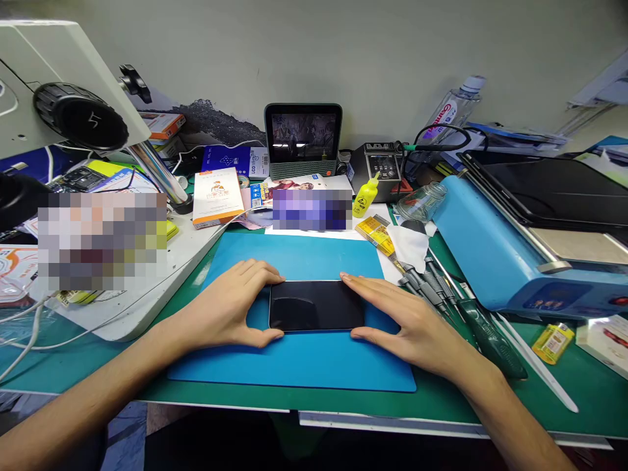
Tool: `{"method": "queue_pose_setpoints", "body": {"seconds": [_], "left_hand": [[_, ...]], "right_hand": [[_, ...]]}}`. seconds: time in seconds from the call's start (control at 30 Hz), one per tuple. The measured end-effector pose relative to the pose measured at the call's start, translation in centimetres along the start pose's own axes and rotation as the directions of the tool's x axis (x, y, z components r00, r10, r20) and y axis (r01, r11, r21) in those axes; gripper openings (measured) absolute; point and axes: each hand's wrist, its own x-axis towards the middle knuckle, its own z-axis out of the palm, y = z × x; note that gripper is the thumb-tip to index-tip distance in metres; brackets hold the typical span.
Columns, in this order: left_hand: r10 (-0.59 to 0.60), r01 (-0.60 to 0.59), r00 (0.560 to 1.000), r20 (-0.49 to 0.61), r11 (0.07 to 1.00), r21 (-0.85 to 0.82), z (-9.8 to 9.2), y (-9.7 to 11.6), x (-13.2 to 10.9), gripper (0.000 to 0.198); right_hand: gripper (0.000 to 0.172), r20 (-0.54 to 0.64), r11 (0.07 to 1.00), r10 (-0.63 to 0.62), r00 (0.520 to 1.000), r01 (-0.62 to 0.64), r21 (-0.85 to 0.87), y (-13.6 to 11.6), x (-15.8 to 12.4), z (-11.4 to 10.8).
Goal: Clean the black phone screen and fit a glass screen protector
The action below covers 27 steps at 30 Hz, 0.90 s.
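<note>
A smartphone (316,306) with a dark screen lies sideways, face up, over the blue mat (294,366). My left hand (235,304) holds its left end, fingertips at the far edge and thumb at the near edge. At the other end, my right hand (397,314) grips it the same way, with fingers along the far side and the thumb at the near side. Faint reflections show on the black glass. The phone's underside is hidden.
A microscope stand (161,173) rises at the left. Behind the mat are a small display (305,134), an orange-white box (218,196) and a yellow bottle (366,196). Screwdrivers (436,281), a green-handled tool (493,340) and a blue machine (485,255) lie right.
</note>
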Motion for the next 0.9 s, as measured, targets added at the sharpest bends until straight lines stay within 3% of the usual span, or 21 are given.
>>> {"method": "queue_pose_setpoints", "body": {"seconds": [0.9], "left_hand": [[-0.011,0.012,1.0,0.01,0.999,-0.042,-0.29,0.08,0.04,0.061]], "right_hand": [[0.073,0.045,0.993,0.098,0.994,-0.1,0.059,-0.35,0.24,-0.29]]}}
